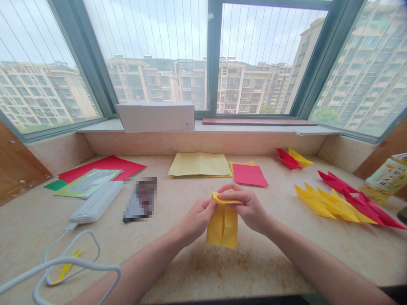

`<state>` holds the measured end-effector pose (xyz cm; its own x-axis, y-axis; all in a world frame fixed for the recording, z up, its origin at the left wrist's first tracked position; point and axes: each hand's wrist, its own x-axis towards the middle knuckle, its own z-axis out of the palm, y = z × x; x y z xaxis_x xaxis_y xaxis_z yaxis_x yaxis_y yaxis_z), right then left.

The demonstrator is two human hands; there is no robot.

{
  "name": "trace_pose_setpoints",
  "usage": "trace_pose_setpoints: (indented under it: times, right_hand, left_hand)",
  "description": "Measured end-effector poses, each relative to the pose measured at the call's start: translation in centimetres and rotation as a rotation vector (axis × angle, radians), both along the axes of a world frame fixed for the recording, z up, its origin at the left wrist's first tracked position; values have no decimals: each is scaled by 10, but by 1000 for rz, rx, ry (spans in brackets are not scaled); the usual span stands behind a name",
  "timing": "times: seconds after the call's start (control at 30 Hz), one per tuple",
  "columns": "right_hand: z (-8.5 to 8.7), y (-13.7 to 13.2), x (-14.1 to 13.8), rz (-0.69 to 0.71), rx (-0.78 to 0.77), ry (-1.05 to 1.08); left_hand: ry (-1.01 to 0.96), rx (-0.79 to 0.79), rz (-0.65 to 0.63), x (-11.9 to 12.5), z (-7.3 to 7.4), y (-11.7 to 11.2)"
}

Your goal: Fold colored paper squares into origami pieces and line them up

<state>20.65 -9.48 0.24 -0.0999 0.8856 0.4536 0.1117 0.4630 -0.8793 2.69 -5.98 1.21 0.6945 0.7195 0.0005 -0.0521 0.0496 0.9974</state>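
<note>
A folded sheet of yellow paper (pixel 229 231) is held up over the front middle of the counter, a crease line running down its centre. My left hand (pixel 203 218) pinches its upper left edge between thumb and fingers. At the upper right, my right hand (pixel 246 205) grips the top flap, which is bent over toward me. Just beyond the hands lies a red paper square (pixel 250 175) on top of yellow paper. Left of that square is a stack of pale yellow sheets (pixel 199 165) with a crease across it.
Folded yellow paper boats (pixel 330 203) and red paper boats (pixel 359 197) stand at the right, near a bottle (pixel 388 176). On the left are red sheets (pixel 111 166), a white power bank (pixel 97 202) and its cable (pixel 76 264). A white box (pixel 155 117) sits on the window ledge.
</note>
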Motion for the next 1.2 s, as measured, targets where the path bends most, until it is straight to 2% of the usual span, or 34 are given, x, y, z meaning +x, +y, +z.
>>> trace_pose_setpoints:
  times: [0.13, 0.27, 0.37, 0.5, 0.63, 0.83, 1.0, 1.2]
  right_hand:
    - [4, -2, 6, 16, 54, -66]
    - [12, -7, 11, 129, 106, -162]
    - [16, -10, 12, 177, 75, -229]
    - [14, -7, 9, 72, 84, -252]
    - [9, -3, 4, -49, 81, -50]
    - [10, 1, 2, -11, -139, 292]
    - [11, 4, 6, -9, -271, 295]
    - [10, 4, 6, 3, -271, 290]
  left_hand:
    - [-69, -108, 36, 0, -1, -1]
    - [-163, -198, -35, -1, -1, 0]
    - [-132, -143, -27, -2, 1, 1]
    - [-91, -86, -2, -2, 0, 1]
    - [-85, -48, -38, -1, -2, 2]
    - [-67, 33, -82, -1, 0, 5]
    - [-18, 98, -20, -2, 2, 4]
    - [77, 84, -49, -3, 0, 5]
